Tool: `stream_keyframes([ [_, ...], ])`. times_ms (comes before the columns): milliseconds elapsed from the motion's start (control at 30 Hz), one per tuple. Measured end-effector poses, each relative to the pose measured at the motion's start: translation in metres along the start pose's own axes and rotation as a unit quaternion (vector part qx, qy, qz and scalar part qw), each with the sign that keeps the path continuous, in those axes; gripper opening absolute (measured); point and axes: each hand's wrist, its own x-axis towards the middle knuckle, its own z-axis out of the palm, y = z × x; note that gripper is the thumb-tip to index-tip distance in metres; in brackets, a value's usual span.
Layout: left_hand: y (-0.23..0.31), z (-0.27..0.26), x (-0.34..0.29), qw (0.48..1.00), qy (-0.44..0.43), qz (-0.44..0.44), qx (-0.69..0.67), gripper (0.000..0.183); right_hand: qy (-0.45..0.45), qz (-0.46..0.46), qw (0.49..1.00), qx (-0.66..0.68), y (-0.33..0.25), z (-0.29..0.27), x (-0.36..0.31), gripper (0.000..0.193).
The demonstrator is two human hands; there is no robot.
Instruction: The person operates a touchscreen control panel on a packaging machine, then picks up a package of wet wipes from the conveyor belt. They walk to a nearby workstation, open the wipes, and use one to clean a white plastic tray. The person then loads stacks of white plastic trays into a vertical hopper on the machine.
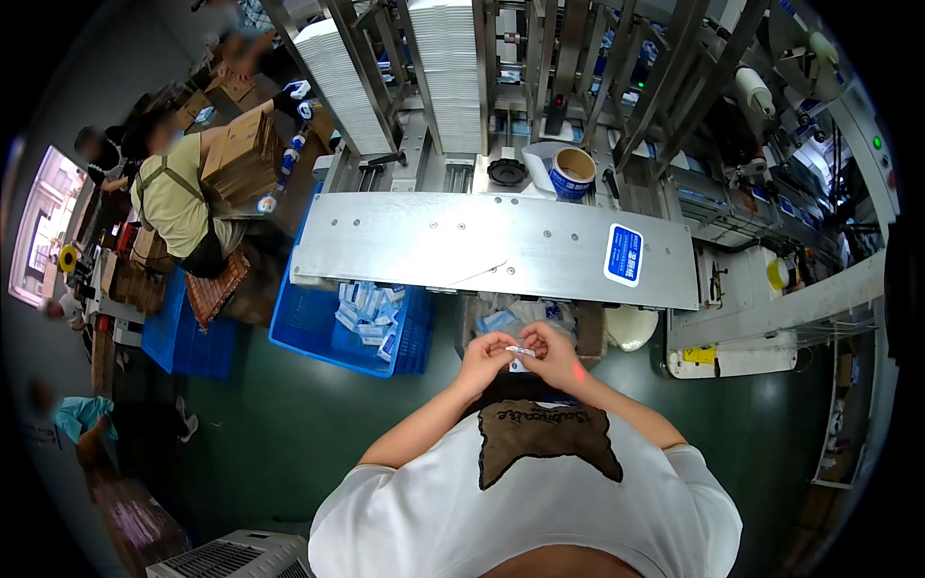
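White packet (521, 352) up front, pinched in the fingertips of both hands: left hand (487, 361) at one side, right hand (550, 357) at the other, just below the steel panel (405, 241). Its shape is hard to make out; left, a blue crate (289, 332) holds small packets (370, 313).

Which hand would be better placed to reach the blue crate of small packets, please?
Probably the left hand: it is on the side nearer the blue crate, while the right hand is farther away. Both hold the small white item, so the left would need freeing first.
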Motion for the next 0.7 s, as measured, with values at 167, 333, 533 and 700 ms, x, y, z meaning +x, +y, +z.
stream_keyframes([
  [167,-0.003,-0.004,0.007,0.99,-0.001,0.055,0.128,0.014,0.0,0.03,0.999,-0.016,0.014,0.008,0.007,0.05],
  [333,-0.031,-0.043,0.054,0.972,0.073,0.014,0.222,0.012,-0.05,0.018,0.998,-0.015,0.018,-0.016,-0.005,0.085],
  [533,-0.141,-0.076,0.177,0.944,0.245,-0.213,-0.061,0.021,0.073,0.176,0.976,0.103,0.055,-0.052,-0.07,0.053],
  [700,-0.177,-0.092,0.226,0.907,0.286,-0.246,-0.188,0.016,0.258,0.219,0.934,0.115,0.08,-0.075,-0.138,0.029],
])
